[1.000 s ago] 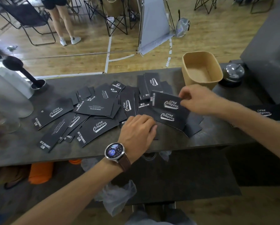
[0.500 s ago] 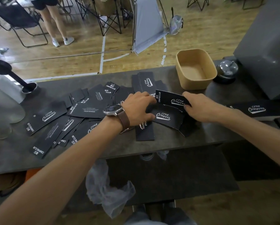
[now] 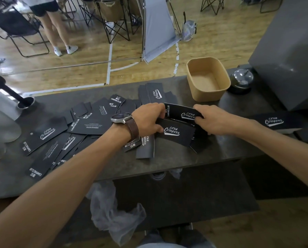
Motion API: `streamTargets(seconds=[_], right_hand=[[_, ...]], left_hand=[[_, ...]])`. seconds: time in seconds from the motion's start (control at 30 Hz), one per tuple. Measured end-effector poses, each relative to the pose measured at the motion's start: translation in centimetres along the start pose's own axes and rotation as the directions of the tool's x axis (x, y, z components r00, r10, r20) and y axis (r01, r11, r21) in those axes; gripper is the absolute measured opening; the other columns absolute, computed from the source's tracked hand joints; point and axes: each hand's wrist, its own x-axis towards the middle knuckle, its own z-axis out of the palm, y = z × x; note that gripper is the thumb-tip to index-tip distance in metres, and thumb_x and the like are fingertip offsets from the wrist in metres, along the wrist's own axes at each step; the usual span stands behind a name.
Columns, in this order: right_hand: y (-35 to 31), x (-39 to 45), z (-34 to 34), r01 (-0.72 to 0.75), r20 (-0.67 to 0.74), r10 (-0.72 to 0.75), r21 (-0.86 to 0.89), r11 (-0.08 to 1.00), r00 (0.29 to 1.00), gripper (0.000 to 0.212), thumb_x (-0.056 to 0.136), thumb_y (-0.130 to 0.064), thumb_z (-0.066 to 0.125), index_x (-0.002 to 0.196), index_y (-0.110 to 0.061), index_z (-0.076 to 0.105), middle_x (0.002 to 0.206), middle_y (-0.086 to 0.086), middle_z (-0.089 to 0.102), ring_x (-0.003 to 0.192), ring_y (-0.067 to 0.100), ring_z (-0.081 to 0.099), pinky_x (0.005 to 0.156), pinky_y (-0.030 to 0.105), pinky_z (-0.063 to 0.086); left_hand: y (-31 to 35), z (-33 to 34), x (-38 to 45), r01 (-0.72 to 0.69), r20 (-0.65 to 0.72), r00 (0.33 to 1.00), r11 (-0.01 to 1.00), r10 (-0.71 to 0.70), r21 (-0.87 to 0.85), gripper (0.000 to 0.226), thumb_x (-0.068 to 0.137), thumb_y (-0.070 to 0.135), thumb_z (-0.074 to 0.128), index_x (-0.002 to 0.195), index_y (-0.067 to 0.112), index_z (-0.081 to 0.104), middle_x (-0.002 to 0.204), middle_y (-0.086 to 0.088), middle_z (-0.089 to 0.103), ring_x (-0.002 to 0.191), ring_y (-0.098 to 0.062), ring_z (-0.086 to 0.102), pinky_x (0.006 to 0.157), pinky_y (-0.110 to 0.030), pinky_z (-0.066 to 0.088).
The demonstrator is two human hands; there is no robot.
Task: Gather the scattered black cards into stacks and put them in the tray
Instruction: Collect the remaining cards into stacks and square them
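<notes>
On the right half of the dark stone-look counter (image 3: 167, 165), I have both hands working the same small bundle of black printed paper cards (image 3: 174, 133). My left hand (image 3: 147, 119), the one with the brown-strapped wristwatch (image 3: 122, 118), curls its fingers over the near ends of the bundle, and my right hand (image 3: 214, 120) pinches the far end of the top card, which stands a little lifted and fanned from the ones beneath. I judge this as the gathering step: the bundle is not yet squared, and I see no finished stack.

Most of the loose black cards (image 3: 60, 138) lie spread and overlapping well to the left, with a few more just behind my hands.

Next I would need to tap the edges flush between both palms, then carry the stack back and right. Thin paper like this may slide or fan out if my hold slackens.

The tan rounded-rectangle paper tray (image 3: 194, 86) sits just beyond my hands on the counter, upright, and I see nothing in it. Beside it stands a chrome desk bell (image 3: 242, 79).
</notes>
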Motion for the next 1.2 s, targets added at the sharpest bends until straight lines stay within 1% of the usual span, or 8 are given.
streamTargets(seconds=[0.17, 0.27, 0.37, 0.47, 0.63, 0.87, 1.0, 1.2], right_hand=[[-0.3, -0.9, 0.3, 0.045, -0.039, -0.041, 0.094, 0.995, 0.998, 0.026, 0.1, -0.043, 0.049, 0.099, -0.018, 0.056, 0.089, 0.0, 0.063, 0.072, 0.015, 0.061, 0.062, 0.033, 0.05], [0.2, -1.0, 0.8, 0.093, -0.062, -0.091, 0.025, 0.995, 0.994, 0.012, 0.093, -0.027, 0.066, 0.098, -0.02, 0.058, 0.094, -0.003, 0.064, 0.091, 0.019, 0.063, 0.075, 0.033, 0.05], [0.5, -1.1, 0.1, 0.11, -0.097, -0.108, 0.022, 0.994, 0.989, 0.017, 0.093, -0.018, 0.064, 0.087, -0.03, 0.052, 0.087, -0.008, 0.06, 0.09, 0.02, 0.062, 0.076, 0.035, 0.049], [1.2, -1.3, -1.4, 0.083, -0.176, -0.108, -0.143, 0.986, 0.978, 0.012, 0.092, -0.02, 0.063, 0.09, -0.024, 0.051, 0.094, 0.002, 0.064, 0.093, 0.028, 0.061, 0.079, 0.043, 0.051], [2.0, -0.7, -0.4, -0.012, -0.134, -0.03, -0.299, 0.954, 0.991, 0.014, 0.092, -0.023, 0.06, 0.102, -0.021, 0.051, 0.106, 0.008, 0.065, 0.097, 0.034, 0.061, 0.075, 0.042, 0.05], [2.4, -0.5, -0.8, -0.028, -0.137, -0.001, -0.21, 0.977, 0.991, 0.015, 0.09, -0.021, 0.06, 0.101, -0.02, 0.049, 0.104, 0.013, 0.066, 0.095, 0.038, 0.061, 0.079, 0.046, 0.053], [2.3, -0.3, -0.7, -0.043, -0.124, 0.017, -0.211, 0.977, 0.992, 0.016, 0.091, -0.02, 0.06, 0.102, -0.019, 0.048, 0.103, 0.012, 0.065, 0.095, 0.037, 0.061, 0.079, 0.045, 0.052], [2.2, -0.3, -0.9, -0.052, -0.103, 0.032, -0.201, 0.978, 0.994, 0.02, 0.089, -0.018, 0.062, 0.104, -0.019, 0.048, 0.103, 0.01, 0.065, 0.095, 0.034, 0.061, 0.079, 0.044, 0.053]], left_hand=[[0.7, -0.1, 0.8, -0.015, -0.222, 0.975, 0.997, -0.001, -0.072, 0.017, 0.08, 0.017, 0.071, 0.086, 0.02, 0.055, 0.089, 0.004, 0.063, 0.087, -0.021, 0.058, 0.073, -0.03, 0.042], [1.4, 0.0, 1.1, -0.093, -0.299, 0.952, 0.992, 0.065, -0.081, 0.013, 0.081, 0.016, 0.07, 0.088, 0.017, 0.058, 0.087, 0.005, 0.061, 0.08, -0.018, 0.055, 0.073, -0.032, 0.044], [1.3, 0.2, 1.0, -0.118, -0.378, 0.924, 0.985, 0.061, -0.129, 0.019, 0.081, 0.021, 0.071, 0.091, 0.019, 0.056, 0.088, 0.009, 0.054, 0.075, -0.012, 0.049, 0.07, -0.029, 0.043], [-0.1, 0.3, 0.4, -0.046, -0.417, 0.909, 0.99, -0.015, -0.136, 0.021, 0.083, 0.027, 0.071, 0.095, 0.022, 0.055, 0.093, 0.009, 0.053, 0.073, -0.008, 0.046, 0.071, -0.028, 0.043], [-1.0, 0.5, -0.6, 0.058, -0.274, 0.959, 0.996, -0.075, -0.071, 0.019, 0.084, 0.032, 0.07, 0.095, 0.022, 0.059, 0.096, 0.007, 0.057, 0.083, -0.016, 0.055, 0.075, -0.032, 0.045], [-0.8, 1.1, -0.4, 0.129, 0.04, 0.991, 0.992, -0.129, 0.012, 0.064, 0.074, 0.049, 0.075, 0.128, 0.025, 0.049, 0.12, 0.0, 0.04, 0.098, -0.024, 0.057, 0.085, -0.04, 0.05], [-1.4, 0.3, -0.4, 0.157, 0.082, 0.984, 0.987, -0.159, 0.031, 0.064, 0.068, 0.049, 0.081, 0.117, 0.023, 0.049, 0.115, 0.0, 0.038, 0.092, -0.024, 0.054, 0.083, -0.038, 0.049], [-0.8, 0.4, 0.1, 0.086, 0.001, 0.996, 0.995, -0.086, -0.049, 0.055, 0.069, 0.036, 0.083, 0.108, 0.02, 0.048, 0.107, 0.003, 0.041, 0.089, -0.022, 0.053, 0.078, -0.036, 0.047]])
